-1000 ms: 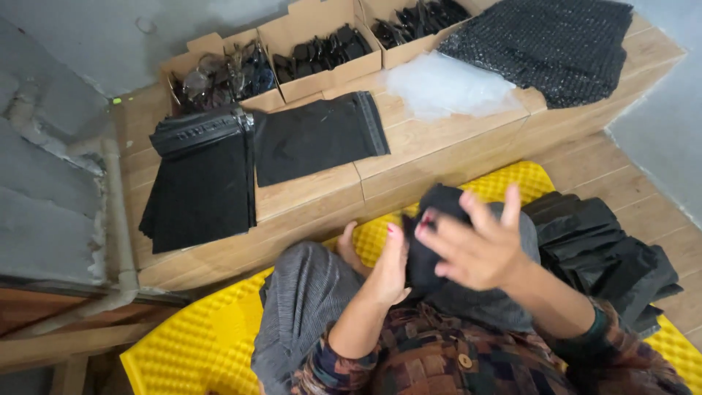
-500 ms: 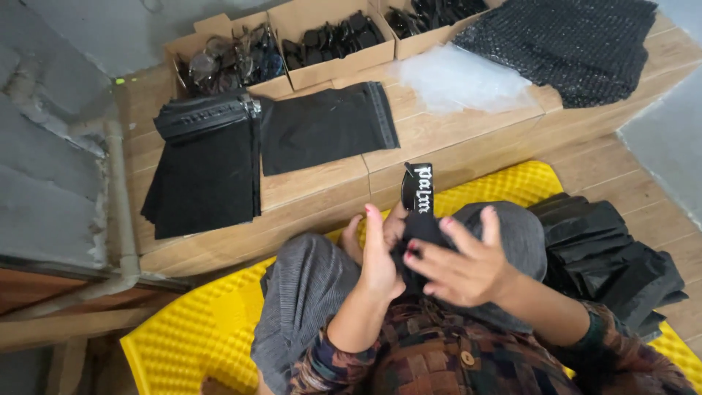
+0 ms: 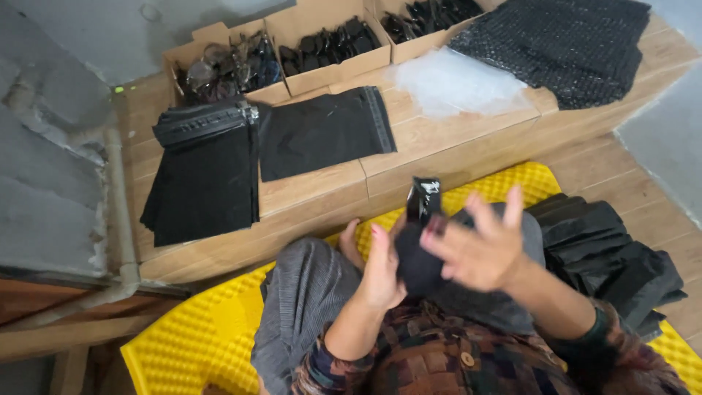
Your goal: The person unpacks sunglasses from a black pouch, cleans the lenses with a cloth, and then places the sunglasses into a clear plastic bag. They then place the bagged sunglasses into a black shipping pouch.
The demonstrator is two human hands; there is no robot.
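Both hands, left hand (image 3: 382,269) and right hand (image 3: 484,249), clasp one black pouch (image 3: 420,249); three cardboard boxes (image 3: 322,69) behind.

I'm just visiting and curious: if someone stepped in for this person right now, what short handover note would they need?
Left hand: pressed against the small black pouch held over the lap.
Right hand: fingers spread, on the pouch's other side; its grip is blurred.
Nearby: black flat bags stacked on the wooden platform, cardboard boxes of dark glasses behind, folded black pieces at the right.
Done: pouch in hand.
Left: cannot tell.
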